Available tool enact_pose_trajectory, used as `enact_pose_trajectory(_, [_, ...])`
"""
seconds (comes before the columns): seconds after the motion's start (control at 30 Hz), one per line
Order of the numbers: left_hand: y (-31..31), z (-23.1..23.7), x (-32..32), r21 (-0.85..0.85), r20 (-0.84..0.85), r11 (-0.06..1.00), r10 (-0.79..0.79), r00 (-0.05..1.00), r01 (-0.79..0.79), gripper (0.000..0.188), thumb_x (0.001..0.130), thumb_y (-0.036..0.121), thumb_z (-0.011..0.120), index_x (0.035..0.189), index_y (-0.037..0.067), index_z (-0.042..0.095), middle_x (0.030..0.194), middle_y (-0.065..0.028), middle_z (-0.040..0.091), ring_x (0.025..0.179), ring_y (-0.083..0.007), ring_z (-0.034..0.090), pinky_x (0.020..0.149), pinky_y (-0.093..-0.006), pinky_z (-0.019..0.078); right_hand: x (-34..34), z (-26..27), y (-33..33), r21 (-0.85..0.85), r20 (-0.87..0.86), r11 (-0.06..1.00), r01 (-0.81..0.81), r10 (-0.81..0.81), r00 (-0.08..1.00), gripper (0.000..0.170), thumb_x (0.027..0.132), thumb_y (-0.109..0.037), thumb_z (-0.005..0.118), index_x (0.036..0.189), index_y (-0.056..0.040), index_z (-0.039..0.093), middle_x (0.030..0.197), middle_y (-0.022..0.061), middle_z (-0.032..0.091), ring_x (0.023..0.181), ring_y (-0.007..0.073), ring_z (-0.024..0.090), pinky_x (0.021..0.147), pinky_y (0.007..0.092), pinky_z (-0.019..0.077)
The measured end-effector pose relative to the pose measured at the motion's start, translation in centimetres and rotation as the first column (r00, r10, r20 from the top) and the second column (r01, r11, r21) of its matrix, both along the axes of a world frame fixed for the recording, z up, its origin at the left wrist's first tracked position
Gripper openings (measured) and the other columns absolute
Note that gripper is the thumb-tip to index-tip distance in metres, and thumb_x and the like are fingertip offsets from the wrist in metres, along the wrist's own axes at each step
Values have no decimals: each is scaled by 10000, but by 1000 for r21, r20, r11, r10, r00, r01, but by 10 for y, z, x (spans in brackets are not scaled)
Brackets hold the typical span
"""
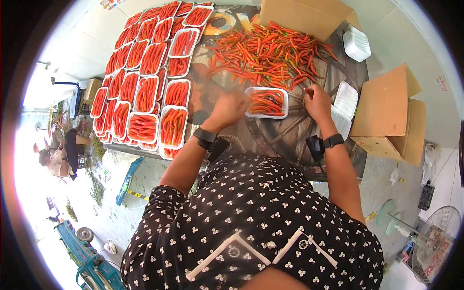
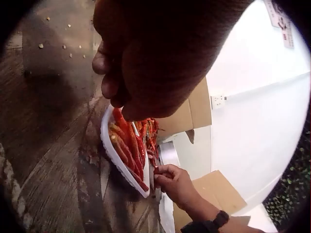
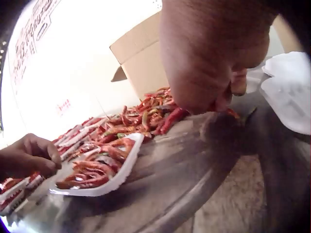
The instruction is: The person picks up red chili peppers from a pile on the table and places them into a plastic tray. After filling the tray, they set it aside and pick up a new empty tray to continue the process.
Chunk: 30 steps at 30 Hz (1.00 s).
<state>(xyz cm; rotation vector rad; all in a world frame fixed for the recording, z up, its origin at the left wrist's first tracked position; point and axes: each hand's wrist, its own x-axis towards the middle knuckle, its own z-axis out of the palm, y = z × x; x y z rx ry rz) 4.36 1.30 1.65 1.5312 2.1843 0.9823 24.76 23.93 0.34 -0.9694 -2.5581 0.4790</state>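
A white tray [image 1: 286,107] of red chili peppers [image 1: 266,101] lies before the person. Blurred in the head view, the left hand [image 1: 231,108] is at the tray's left side, fingers loosely curled. The right wrist view shows this left hand [image 3: 30,154] beside the tray with nothing visible in it. Right of the tray, the right hand [image 1: 318,104] pinches a chili pepper at the lower right of the loose pile [image 1: 270,53]. From the left wrist, a bit of red shows at the right hand's [image 2: 177,184] fingertips.
Filled chili trays [image 1: 145,92] are stacked in rows across the table's left part. White empty trays [image 1: 346,99] lie to the right, beside an open cardboard box [image 1: 382,108]. Another stack of white trays [image 1: 356,44] and a cardboard sheet [image 1: 302,17] stand at the back.
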Motion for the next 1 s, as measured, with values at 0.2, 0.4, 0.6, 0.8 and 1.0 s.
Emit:
enact_pose_trajectory(0.2, [13, 31, 17, 86, 33, 983, -163, 986, 160, 166, 772, 125, 674, 919, 48, 674, 822, -124, 652, 682, -254, 617, 634, -346, 497, -13, 7, -41, -478, -439, 858, -188, -47, 897, 202, 854, -32, 571, 1054, -7, 560, 797, 50, 626, 701, 128, 660, 571, 252, 501])
enact_pose_trajectory(0.4, [22, 32, 35, 104, 138, 981, -177, 974, 163, 131, 788, 155, 605, 877, 63, 633, 815, -149, 617, 783, -349, 604, 672, -410, 485, -22, 14, -65, -752, -418, 581, -313, -53, 907, 139, 863, -71, 621, 977, 3, 593, 790, 39, 652, 682, 107, 657, 563, 220, 492])
enact_pose_trajectory(0.6, [22, 10, 29, 175, 108, 965, -214, 971, 194, 89, 801, 111, 550, 771, 28, 565, 800, -183, 591, 768, -398, 571, 663, -454, 460, -20, 10, -74, -675, -335, 670, -308, 94, 937, 120, 842, -83, 637, 927, 1, 624, 801, 52, 666, 693, 118, 658, 565, 244, 491])
enact_pose_trajectory(0.8, [21, 5, 19, -110, 31, 963, -242, 970, 244, 223, 863, 214, 594, 1030, 82, 659, 931, -155, 665, 833, -343, 635, 736, -385, 511, -13, 14, -76, -112, -154, 925, -362, 343, 926, 156, 752, -84, 672, 900, -42, 645, 843, 109, 646, 753, 260, 649, 658, 363, 497])
enact_pose_trajectory(1.0, [19, 3, 17, 205, -54, 955, -207, 977, 214, 173, 851, 178, 586, 968, 69, 652, 987, -155, 649, 862, -351, 623, 755, -411, 496, -12, 20, -76, -66, -145, 919, -388, 376, 915, 121, 758, -111, 657, 863, -51, 652, 886, 114, 618, 873, 324, 595, 760, 401, 477])
